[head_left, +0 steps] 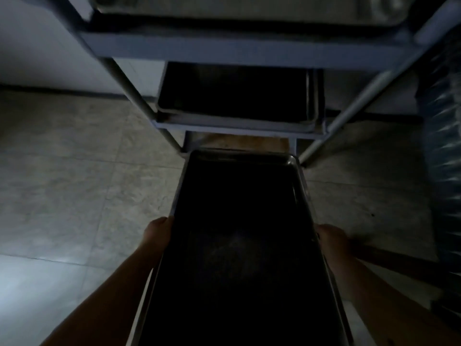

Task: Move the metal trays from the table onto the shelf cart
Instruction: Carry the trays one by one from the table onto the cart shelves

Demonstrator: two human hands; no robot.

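left hand (159, 232) + right hand (329, 237) gripping dark tray (239, 245) by long edges | aimed at bottom shelf (239, 143) | risk: front corner snagging cart post (324, 143), dim light

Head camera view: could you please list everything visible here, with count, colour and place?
held tray: one, dark metal, centre foreground, far end at the cart's lowest level
shelf cart: one, pale grey frame, top and centre
stacked trays: a few, dark, exact count unclear, middle shelf
top-shelf tray: one, silvery, blurred, top edge
floor: pale tiles, left and right
left hand: one, grips tray's left rim
right hand: one, grips tray's right rim
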